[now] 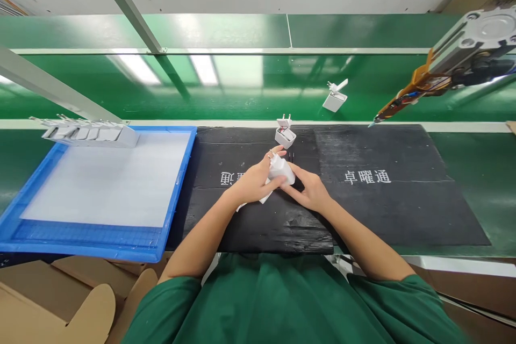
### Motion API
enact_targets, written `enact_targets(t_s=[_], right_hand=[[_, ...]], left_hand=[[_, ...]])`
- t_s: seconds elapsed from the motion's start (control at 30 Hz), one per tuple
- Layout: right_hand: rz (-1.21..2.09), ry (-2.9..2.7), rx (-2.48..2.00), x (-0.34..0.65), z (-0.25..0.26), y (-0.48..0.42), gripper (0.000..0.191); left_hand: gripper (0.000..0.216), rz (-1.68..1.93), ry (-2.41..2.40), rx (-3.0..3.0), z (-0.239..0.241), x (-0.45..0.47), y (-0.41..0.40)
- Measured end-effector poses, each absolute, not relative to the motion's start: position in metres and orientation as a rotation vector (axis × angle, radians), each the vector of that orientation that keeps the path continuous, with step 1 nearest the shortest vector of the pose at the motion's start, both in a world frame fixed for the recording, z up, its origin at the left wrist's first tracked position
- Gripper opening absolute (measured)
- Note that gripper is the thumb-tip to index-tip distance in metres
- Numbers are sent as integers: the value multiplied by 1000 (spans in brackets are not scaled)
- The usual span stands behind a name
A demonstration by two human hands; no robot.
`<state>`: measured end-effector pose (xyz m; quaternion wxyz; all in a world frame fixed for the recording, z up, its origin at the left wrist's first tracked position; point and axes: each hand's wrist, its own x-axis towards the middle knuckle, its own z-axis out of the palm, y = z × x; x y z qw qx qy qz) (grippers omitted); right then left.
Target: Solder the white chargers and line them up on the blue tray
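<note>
A white plug-in charger (281, 169) with metal pins is held between both hands above the black mat. My left hand (253, 180) has its fingers around the left side, and my right hand (308, 188) grips the right side. Just beyond the hands stands an open white charger housing (285, 135), its pin cap tilted up and small inner parts showing. Partly under my left hand lie white pieces (266, 193), whose kind I cannot make out. Another open charger housing (334, 99) sits farther off, on the green surface.
To the left is a blue tray (183, 172) with a white sheet and a row of several white chargers (91, 133) at its far end. An electric screwdriver-like tool (403, 98) hangs at the right over the black mat (387, 209). Cardboard (48, 295) lies below left.
</note>
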<state>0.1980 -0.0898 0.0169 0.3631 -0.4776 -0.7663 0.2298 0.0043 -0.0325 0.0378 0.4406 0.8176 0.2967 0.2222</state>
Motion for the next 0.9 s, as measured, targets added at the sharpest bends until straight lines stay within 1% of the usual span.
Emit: enact_targets(t_s=[0.07, 0.13, 0.2, 0.27, 0.3, 0.37, 0.43, 0.53, 0.6, 0.7, 0.8, 0.9], right_hand=[[696, -1978, -1226, 198, 16, -89, 53], [767, -1930, -1235, 203, 16, -84, 56], [750, -1781, -1286, 216, 15, -73, 49], [642, -1576, -1386, 239, 13, -50, 42], [571, -1488, -1446, 252, 11, -35, 42], [432, -1348, -1605, 278, 6, 4, 55], [380, -1242, -1800, 298, -1, 46, 69], [398, -1195, -1938, 308, -6, 98, 78], [406, -1201, -1958, 304, -6, 120, 76], [423, -1235, -1974, 295, 0, 131, 59], [430, -1287, -1967, 288, 8, 117, 44], [433, -1371, -1935, 286, 11, 78, 39]], left_hand=[[58, 538, 732, 2011, 42, -2, -29], [53, 583, 819, 2022, 47, -9, -23], [50, 620, 1060, 2046, 53, -19, -14], [48, 586, 1385, 2071, 59, -31, -3], [46, 550, 1541, 2083, 60, -38, 3], [44, 484, 1785, 2101, 58, -52, 16], [44, 444, 1925, 2086, 49, -64, 26], [48, 506, 2012, 2044, 30, -79, 35], [50, 597, 2011, 2041, 18, -86, 38], [59, 727, 1968, 2041, 9, -89, 38], [69, 962, 1956, 2062, 11, -86, 34], [64, 1220, 1893, 2105, 21, -76, 26]])
